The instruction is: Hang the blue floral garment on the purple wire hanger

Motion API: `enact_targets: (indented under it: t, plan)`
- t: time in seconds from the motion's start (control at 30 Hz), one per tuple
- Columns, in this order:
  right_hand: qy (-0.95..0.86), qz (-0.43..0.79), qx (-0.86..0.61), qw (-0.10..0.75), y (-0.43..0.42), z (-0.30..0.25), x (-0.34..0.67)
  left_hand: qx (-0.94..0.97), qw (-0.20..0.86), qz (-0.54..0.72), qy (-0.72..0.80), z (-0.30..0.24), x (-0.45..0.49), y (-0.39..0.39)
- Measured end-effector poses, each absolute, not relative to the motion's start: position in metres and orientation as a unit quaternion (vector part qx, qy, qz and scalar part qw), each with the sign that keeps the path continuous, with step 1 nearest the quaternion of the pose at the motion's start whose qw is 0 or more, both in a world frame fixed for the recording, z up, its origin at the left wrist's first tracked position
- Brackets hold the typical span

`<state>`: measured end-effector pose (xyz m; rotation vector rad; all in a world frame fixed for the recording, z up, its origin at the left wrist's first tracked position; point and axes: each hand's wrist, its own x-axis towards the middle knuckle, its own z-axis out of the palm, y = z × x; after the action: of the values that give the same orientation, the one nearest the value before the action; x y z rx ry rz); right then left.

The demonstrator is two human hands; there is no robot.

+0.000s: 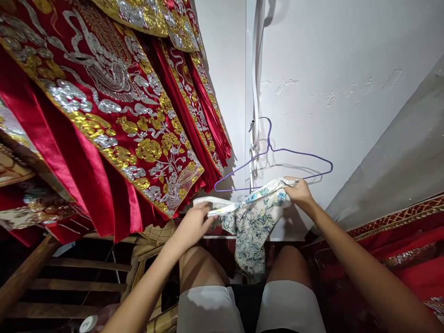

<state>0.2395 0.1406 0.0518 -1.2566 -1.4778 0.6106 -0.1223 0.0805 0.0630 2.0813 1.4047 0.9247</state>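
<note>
A small white garment with a blue and green floral print (252,222) hangs between my two hands in front of a white wall. My left hand (194,223) is closed on its left edge. My right hand (299,190) is closed on its right edge, just under the bottom bar of a purple wire hanger (277,159). The hanger hangs on the wall from a hook by a white strip. The lower part of the garment droops down between my knees.
Red satin garments with gold and silver embroidery (114,115) hang thickly at the left. Red embroidered cloth (398,240) lies at the right. A wooden rack (41,273) and a woven basket (152,245) sit at the lower left. My bare knees show below.
</note>
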Motion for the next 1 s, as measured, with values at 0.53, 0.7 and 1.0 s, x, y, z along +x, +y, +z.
enact_targets:
  t: [0.53,0.7,1.0]
  plan:
    - [-0.658,0.283,-0.460,0.526,0.061,0.067,0.213,0.825,0.062,0.423,0.370,0.137,-0.039,0.124]
    - [-0.575,0.220,-0.509,0.601,0.045,0.084,0.254,0.819,0.085,0.458,0.336,0.131,-0.059,0.155]
    - [-0.560,0.395,-0.488,0.540,0.046,0.123,0.296,0.783,0.052,0.485,0.385,0.132,-0.070,0.166]
